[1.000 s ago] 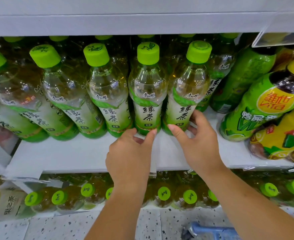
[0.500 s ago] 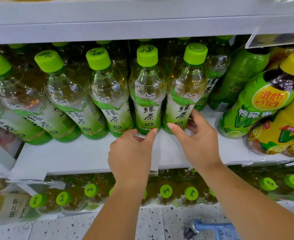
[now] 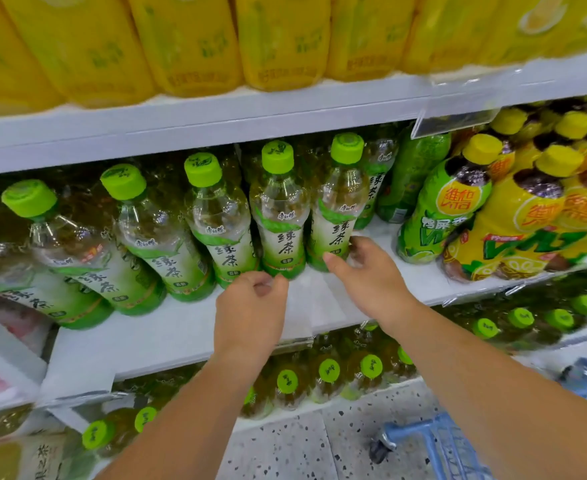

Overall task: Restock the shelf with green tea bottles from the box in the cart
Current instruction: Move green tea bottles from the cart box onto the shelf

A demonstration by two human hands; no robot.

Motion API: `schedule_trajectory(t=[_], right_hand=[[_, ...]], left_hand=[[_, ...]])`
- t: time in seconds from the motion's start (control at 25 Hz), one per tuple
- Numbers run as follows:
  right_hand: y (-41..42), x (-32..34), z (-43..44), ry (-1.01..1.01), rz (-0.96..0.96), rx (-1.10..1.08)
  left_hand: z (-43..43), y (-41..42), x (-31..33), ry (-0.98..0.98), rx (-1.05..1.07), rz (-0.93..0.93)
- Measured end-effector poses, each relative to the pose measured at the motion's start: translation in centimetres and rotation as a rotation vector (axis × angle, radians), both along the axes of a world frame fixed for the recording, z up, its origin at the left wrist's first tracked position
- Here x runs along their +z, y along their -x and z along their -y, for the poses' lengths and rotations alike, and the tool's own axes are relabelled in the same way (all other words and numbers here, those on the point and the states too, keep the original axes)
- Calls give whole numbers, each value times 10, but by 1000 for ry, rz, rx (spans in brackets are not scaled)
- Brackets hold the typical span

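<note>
Gripping the base of a green tea bottle (image 3: 335, 230), right hand (image 3: 371, 282), left hand (image 3: 250, 317) curled empty, neighbouring bottle (image 3: 281, 237) just beyond it.

You had the clear plastic green-capped tea bottles (image 3: 280, 216) in a row across the white metal shelf (image 3: 167, 334), set back from its front edge, with more behind. The yellow-capped lemon tea bottles (image 3: 448, 209) stood at the shelf's right end. Your left hand (image 3: 250, 313) was over the bare front strip. Your right hand (image 3: 368, 271) held the rightmost front tea bottle (image 3: 337, 216) at its base. The blue wire cart (image 3: 437, 441) stood on the floor below, to the right.
</note>
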State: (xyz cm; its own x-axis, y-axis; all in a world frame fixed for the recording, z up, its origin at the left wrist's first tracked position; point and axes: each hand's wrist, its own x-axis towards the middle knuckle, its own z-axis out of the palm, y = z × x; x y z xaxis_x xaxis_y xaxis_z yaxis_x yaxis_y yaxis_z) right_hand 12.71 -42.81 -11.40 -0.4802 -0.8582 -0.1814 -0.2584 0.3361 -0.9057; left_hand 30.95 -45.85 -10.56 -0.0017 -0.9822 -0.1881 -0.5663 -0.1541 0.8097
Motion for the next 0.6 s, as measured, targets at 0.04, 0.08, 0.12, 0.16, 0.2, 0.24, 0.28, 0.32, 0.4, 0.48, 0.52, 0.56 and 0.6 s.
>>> schedule_trajectory(t=[0.04,0.08,0.12,0.16,0.2,0.24,0.28,0.32,0.4,0.48,0.52,0.56,0.6], right_hand=[[-2,6,-6,-59,11,-22],[-4,12,-13,-116,30,-36],[-7,18,-21,-163,55,-51],[-9,24,-31,-194,84,-67],[-13,32,-43,-221,111,-86],[-16,41,-55,-246,127,-92],[-20,49,-68,-273,137,-87],[-24,58,-82,-299,143,-80],[-34,78,-114,-336,133,-75],[-45,99,-145,-361,126,-75],[-50,110,-160,-377,132,-84],[-54,120,-174,-387,136,-102],[-60,130,-193,-397,142,-126]], left_hand=[[0,-4,4,-19,-26,-22],[-1,-8,7,-25,-51,-33],[-4,-12,11,-22,-67,-45],[-7,-16,16,-23,-72,-56],[-14,-19,24,-42,-79,-59],[-22,-22,32,-77,-95,-59],[-31,-26,38,-128,-121,-62],[-40,-29,47,-188,-158,-72],[-62,-36,66,-291,-259,-85],[-83,-42,86,-346,-349,-99],[-93,-44,97,-375,-389,-104],[-104,-45,108,-410,-435,-108],[-119,-47,120,-445,-478,-111]])
